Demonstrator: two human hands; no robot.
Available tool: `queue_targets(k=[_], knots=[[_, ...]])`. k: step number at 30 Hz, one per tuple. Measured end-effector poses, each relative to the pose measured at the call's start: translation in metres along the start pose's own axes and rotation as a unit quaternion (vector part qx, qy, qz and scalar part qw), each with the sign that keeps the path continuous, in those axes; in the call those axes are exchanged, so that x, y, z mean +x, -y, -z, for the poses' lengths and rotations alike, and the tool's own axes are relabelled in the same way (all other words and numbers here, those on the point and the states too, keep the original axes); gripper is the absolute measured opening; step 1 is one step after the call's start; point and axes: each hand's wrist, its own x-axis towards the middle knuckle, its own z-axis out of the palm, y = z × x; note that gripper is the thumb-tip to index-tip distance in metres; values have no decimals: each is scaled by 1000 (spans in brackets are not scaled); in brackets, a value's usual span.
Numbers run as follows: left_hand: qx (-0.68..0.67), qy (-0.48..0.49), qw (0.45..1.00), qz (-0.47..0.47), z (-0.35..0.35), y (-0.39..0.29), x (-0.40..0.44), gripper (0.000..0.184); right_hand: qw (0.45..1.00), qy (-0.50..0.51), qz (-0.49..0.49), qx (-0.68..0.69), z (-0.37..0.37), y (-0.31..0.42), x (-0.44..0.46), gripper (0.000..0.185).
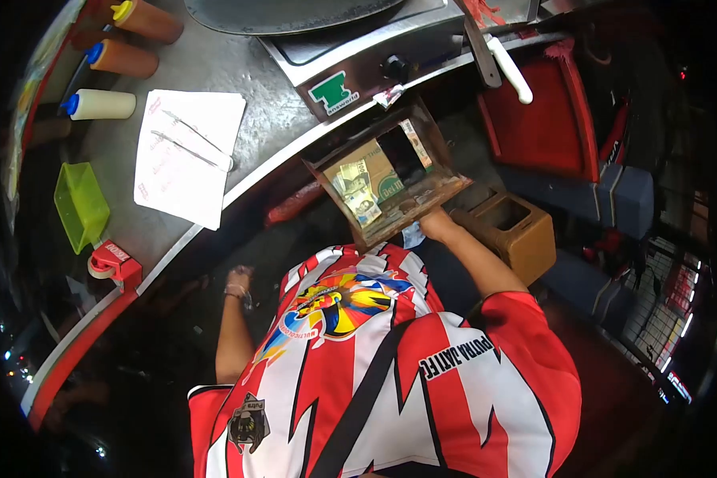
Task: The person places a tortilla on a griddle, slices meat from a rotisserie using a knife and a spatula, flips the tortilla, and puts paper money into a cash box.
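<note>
My right hand is closed at the front edge of an open metal drawer. A bluish banknote sticks out beside its fingers, just below the edge. In the drawer lie yellowish banknotes on printed cardboard, a dark flat rectangle and another note along the far side. Off to the left, my left hand hangs low in shadow, apart from the counter. Something shiny shows at its wrist; its fingers are too dim to make out.
White paper sheets with metal tongs lie on the steel counter. Sauce bottles and a green tray stand left. A pan tops the stove, a white-handled knife hangs right, and a brown box flanks my right arm.
</note>
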Motion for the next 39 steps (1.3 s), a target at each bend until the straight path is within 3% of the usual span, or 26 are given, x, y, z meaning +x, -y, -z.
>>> queue_targets(k=[1, 2, 3, 4, 5, 6, 8, 10, 12, 13, 14, 15, 16, 20, 23, 26, 27, 32, 34, 37, 39], knots=[[-140, -5, 986, 86, 25, -23, 1, 29, 1000, -25, -4, 3, -16, -12, 1, 36], [-91, -40, 993, 62, 44, -37, 6, 29, 999, 24, -16, -44, -11, -12, -4, 34], [-115, -73, 990, 38, 61, -55, 5, 35, 993, 73, -29, -91, 3, -7, -11, 32], [-173, -92, 979, 49, 71, -65, 10, 29, 982, 121, -42, -137, 22, 2, -19, 30], [-203, -95, 973, 54, 78, -71, 17, 26, 991, 60, -3, -118, 41, 9, -38, 24], [-233, -99, 966, 57, 81, -73, 23, 24, 996, 35, -39, -67, 83, 41, -55, 25], [-234, -97, 967, 41, 78, -74, 32, 23, 999, -38, 27, 22, 112, 35, -77, 26], [-216, -93, 972, 28, 63, -68, 35, 21, 991, -28, -36, 124, 160, 56, -74, 25], [-168, -77, 983, 13, 37, -56, 36, 21, 979, -93, -18, 181, 194, 77, -48, 24], [-184, -56, 980, 54, 20, -47, 33, 24, 975, -118, 8, 189, 210, 95, -30, 28], [-194, -37, 979, 42, 13, -46, 21, 29, 973, -152, 65, 158, 203, 87, -5, 32], [-123, -20, 992, 29, -2, -34, 17, 30, 974, -161, 105, 118, 199, 88, 17, 33], [-51, -4, 999, 17, -13, -22, 15, 31, 979, -135, 96, 122, 186, 82, 42, 34], [-78, 8, 989, 123, 3, -55, -34, 32, 996, -56, 65, 34, 124, 45, 112, 31], [-144, -34, 975, 166, 2, -49, -57, 30, 982, -164, 92, -5, 103, 31, 118, 38], [-192, -64, 968, 148, -5, -42, -65, 28, 987, -161, 3, 0, 121, 43, 105, 40], [-194, -75, 970, 127, -6, -46, -71, 28, 993, -116, -32, 12, 130, 48, 101, 41], [-219, -52, 964, 144, -38, -34, -62, 30, 986, -87, -58, 130, 134, 101, 88, 66], [-186, -49, 975, 115, -40, -40, -58, 31, 980, -95, -30, 173, 132, 120, 94, 55], [-156, -32, 980, 121, -27, -58, -50, 31, 964, -208, 111, 122, 124, 130, 108, 33], [-147, -58, 983, 96, -13, -68, -46, 31, 965, -193, 92, 152, 133, 142, 111, 29]])
